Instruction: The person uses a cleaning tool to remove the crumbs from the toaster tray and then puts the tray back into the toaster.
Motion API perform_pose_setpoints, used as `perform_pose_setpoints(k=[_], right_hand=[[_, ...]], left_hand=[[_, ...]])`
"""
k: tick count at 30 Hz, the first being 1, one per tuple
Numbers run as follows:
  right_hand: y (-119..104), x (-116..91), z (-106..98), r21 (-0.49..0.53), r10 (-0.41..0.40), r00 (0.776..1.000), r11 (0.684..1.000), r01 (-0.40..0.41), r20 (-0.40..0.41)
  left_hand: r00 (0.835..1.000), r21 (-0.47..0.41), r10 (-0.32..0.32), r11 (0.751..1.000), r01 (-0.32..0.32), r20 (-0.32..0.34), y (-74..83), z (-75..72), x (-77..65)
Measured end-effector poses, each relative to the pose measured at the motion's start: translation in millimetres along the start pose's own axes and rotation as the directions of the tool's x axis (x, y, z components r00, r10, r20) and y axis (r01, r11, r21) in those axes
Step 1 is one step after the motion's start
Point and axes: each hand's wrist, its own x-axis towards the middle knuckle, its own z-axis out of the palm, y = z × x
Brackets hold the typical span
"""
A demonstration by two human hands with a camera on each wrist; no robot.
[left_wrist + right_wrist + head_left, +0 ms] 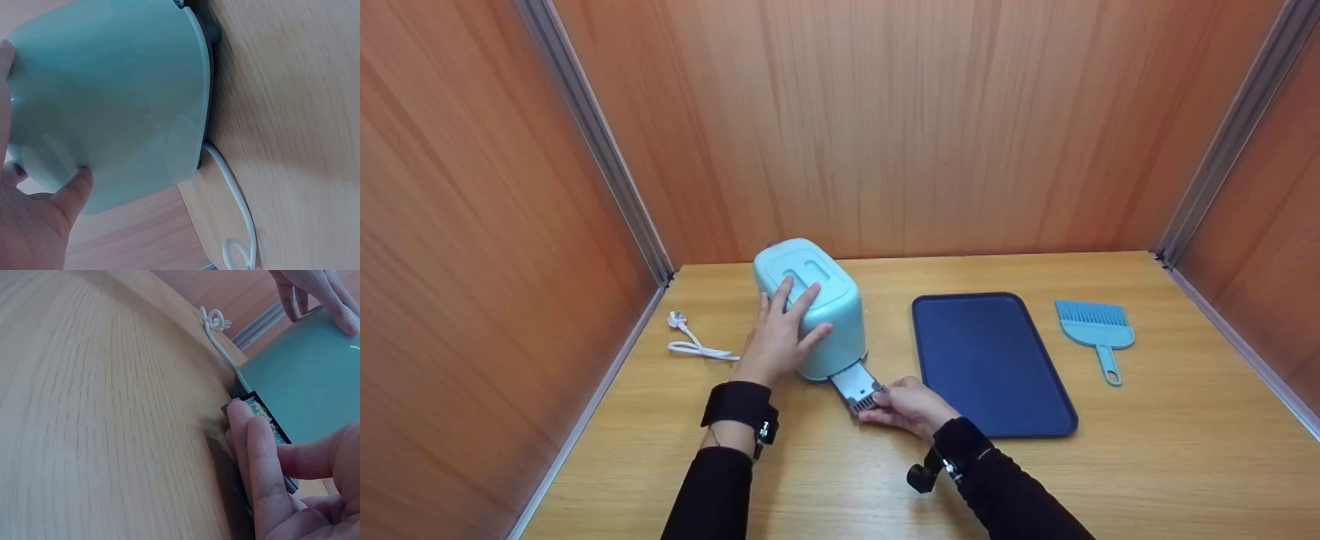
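Observation:
A light-blue toaster [842, 330] with two long recesses on top stands on the wooden table. Its crumb tray [855, 382] sticks part-way out of the near end, low down. My right hand [911, 406] pinches the tray's dark outer edge between thumb and fingers. Pale crumbs [261, 410] lie on the tray in the right wrist view. My left hand [775, 337] rests on the toaster's top and upper side with its fingers spread. The left wrist view shows fingertips against the blue shell [118, 95]. The tray's inner end is hidden inside the toaster.
A white power cord with a plug [678, 320] lies left of the toaster. To the right is a dark-blue tray [986, 360], and beyond it a small blue brush [1095, 330]. Wood-patterned panels [922, 135] enclose the table at the back and sides.

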Motion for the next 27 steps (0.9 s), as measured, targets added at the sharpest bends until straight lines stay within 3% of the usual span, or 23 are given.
perform_pose_setpoints(k=[11, 27], right_hand=[[5.0, -8.8, -6.0, -0.019, -0.008, 1.000, 1.000, 0.008, -0.005], [7.4, -19.3, -8.9, -0.008, 0.008, 1.000, 1.000, -0.009, -0.024]], left_hand=[[1.000, 0.002, 0.022, 1.000, -0.022, -0.010, -1.2, 1.7, 0.0], [1.000, -0.030, 0.005, 1.000, -0.005, 0.008, -0.9, 0.2, -0.3]])
